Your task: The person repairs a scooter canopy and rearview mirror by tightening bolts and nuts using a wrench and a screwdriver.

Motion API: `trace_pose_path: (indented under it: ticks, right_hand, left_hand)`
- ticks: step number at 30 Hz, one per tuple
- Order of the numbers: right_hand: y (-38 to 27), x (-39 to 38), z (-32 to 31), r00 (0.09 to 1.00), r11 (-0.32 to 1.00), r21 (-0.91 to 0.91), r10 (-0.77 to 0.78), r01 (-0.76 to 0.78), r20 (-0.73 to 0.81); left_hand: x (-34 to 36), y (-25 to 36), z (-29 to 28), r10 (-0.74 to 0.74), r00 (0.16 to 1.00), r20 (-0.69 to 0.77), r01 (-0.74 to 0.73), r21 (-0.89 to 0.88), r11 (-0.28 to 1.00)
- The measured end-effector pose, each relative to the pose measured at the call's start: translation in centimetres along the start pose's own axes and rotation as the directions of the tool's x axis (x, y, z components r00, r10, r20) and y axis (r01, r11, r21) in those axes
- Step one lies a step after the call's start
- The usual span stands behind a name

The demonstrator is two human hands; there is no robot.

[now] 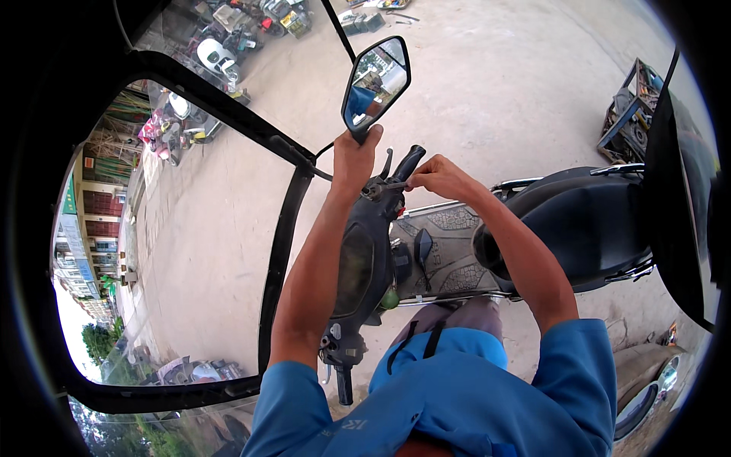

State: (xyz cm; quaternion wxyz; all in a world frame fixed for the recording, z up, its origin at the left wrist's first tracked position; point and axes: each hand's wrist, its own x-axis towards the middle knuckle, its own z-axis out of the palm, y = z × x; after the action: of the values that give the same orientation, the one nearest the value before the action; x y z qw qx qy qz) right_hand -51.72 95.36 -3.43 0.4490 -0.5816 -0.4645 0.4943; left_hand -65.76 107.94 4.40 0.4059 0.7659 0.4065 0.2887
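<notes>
My left hand (pixel 356 158) is closed around the lower end of a rear-view mirror (pixel 378 82), which stands up above the scooter's far handlebar. My right hand (pixel 440 177) pinches a slim metal wrench (pixel 397 185), its far end at the mirror mount beside the brake lever (pixel 388 161). The wrench's jaw is too small to make out. Just right of it is the black handlebar grip (pixel 412 161). A second black mirror (pixel 423 250) with a thin stem lies over the footboard (pixel 449 266).
The scooter's black seat (pixel 579 221) extends right. A dark-framed clear canopy (pixel 283 251) curves around the left and front. The near handlebar grip (pixel 345 387) points toward me. A metal rack of parts (pixel 633 110) stands at far right; parked scooters (pixel 221 57) are at far left.
</notes>
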Motion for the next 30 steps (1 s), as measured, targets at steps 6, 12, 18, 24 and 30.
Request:
trace_pose_path:
  ticks: [6, 12, 18, 24, 30]
  right_hand:
    - [-0.8, 5.3, -2.4, 0.968, 0.999, 0.051, -0.018, 0.005, 0.252]
    - [-1.6, -3.0, 2.4, 0.969, 0.97, 0.019, 0.242, -0.241, -0.059]
    - [-0.8, -6.5, 13.4, 0.869, 0.911, 0.396, 0.288, -0.119, -0.402]
    - [-2.5, -5.1, 21.8, 0.725, 0.734, 0.657, 0.358, 0.171, -0.589]
    - [-2.2, -7.7, 17.1, 0.85, 0.824, 0.563, 0.255, 0.059, -0.461]
  left_hand:
    - [0.2, 0.5, 0.4, -0.044, 0.997, 0.059, 0.045, -0.014, 0.999]
    - [-0.6, 1.4, 0.2, -0.016, 0.995, 0.097, 0.021, -0.048, 0.999]
    - [-1.4, -0.3, 1.3, 0.25, 0.967, 0.055, -0.247, -0.053, 0.968]
    - [-1.7, -0.7, 0.6, 0.457, 0.885, 0.094, -0.446, -0.111, 0.888]
    - [-3.9, 0.2, -0.7, 0.304, 0.951, 0.062, -0.309, 0.127, 0.942]
